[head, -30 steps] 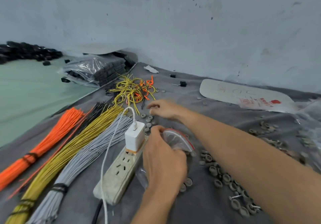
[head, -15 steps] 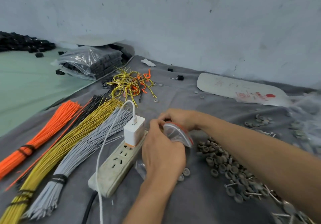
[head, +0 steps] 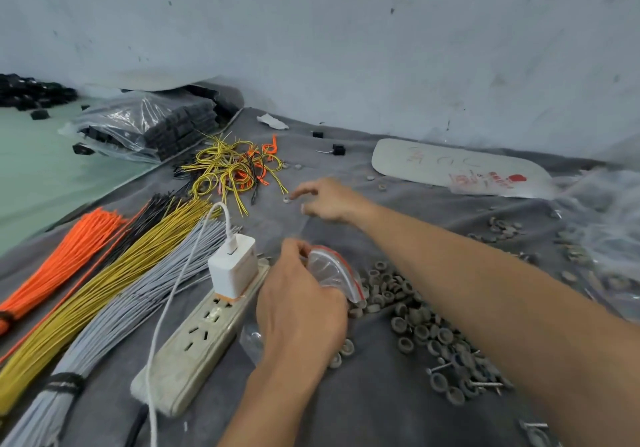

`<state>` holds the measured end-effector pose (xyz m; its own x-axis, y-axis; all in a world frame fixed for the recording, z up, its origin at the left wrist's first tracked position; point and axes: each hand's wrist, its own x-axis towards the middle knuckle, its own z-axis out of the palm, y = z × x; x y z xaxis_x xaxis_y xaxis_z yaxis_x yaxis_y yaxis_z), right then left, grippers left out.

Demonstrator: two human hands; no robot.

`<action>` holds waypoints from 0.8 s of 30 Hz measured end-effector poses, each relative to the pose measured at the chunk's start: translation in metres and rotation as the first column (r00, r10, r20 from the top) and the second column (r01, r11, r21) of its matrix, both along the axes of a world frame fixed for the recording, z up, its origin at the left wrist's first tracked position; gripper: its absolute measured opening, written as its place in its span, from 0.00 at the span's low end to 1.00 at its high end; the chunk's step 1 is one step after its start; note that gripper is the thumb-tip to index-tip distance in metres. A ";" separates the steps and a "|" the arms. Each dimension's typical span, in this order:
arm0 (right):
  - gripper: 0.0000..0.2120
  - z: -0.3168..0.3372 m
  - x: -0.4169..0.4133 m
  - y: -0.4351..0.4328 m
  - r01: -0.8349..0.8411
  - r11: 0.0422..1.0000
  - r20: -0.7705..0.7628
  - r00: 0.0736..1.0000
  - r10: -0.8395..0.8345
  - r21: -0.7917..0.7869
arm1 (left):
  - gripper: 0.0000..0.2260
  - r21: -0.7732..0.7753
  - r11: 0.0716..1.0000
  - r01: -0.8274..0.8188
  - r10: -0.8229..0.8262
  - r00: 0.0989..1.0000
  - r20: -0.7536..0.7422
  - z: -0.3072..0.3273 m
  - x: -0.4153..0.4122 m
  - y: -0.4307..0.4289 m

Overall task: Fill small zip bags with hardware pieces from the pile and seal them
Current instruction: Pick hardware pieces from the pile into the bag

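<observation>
- Zip bag (head: 333, 269): small, clear, with a red strip along its mouth; held just above the grey cloth (head: 349, 408), between the power strip (head: 194, 346) and the pile of hardware pieces (head: 415, 318). The mouth is bowed open and faces the pile.
- Left hand (head: 301, 311): grasping the zip bag, fingers curled round its near side and thumb at the mouth.
- Right hand (head: 327, 200): released and holding nothing; forefinger stretched out, other fingers loosely curled, reaching past the bag. The fingertip is just beside a single small ring (head: 286, 199) lying apart from the pile.
- Pile of hardware pieces: grey rings and a few screws, spread to the right of the bag under the right forearm.
- Charger (head: 233, 268): white, plugged into the far end of the power strip, with a white cable (head: 173, 308) trailing toward the viewer.
- Wire bundles: orange (head: 65, 256), yellow (head: 104, 290) and grey (head: 121, 318), laid side by side to the left.
- Loose wires (head: 235, 169): a yellow and orange tangle beyond the right hand.
- White sheet (head: 433, 164): red print, lying near the wall.
</observation>
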<state>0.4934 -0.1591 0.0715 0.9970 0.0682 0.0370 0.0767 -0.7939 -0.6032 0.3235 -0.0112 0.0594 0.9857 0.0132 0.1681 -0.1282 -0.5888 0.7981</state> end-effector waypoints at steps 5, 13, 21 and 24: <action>0.21 -0.026 0.020 0.017 -0.100 0.948 0.056 0.991 0.123 -0.302 | 0.17 0.020 1.000 0.025 -0.025 1.000 0.013 -0.005 0.004 0.001; 0.20 -0.009 -0.055 -0.023 -0.104 0.918 -0.032 0.994 0.100 -0.384 | 0.15 -0.014 0.999 0.036 -0.036 0.999 0.007 -0.005 0.003 0.004; 0.15 0.006 -0.164 -0.040 -0.155 0.929 -0.096 0.987 0.130 -0.336 | 0.12 -0.182 0.982 -0.044 0.051 0.998 0.031 0.008 -0.002 0.006; 0.15 0.011 -0.142 -0.057 0.079 0.984 0.062 0.996 -0.070 -0.160 | 0.14 -0.255 0.964 -0.080 0.091 0.995 0.032 0.012 -0.005 0.007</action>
<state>0.3516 -0.2162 0.0824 0.9962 0.0033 0.0876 0.0436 -0.8854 -0.4628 0.3181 -0.0045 0.0714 0.9710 0.1443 0.1909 -0.1240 -0.3788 0.9171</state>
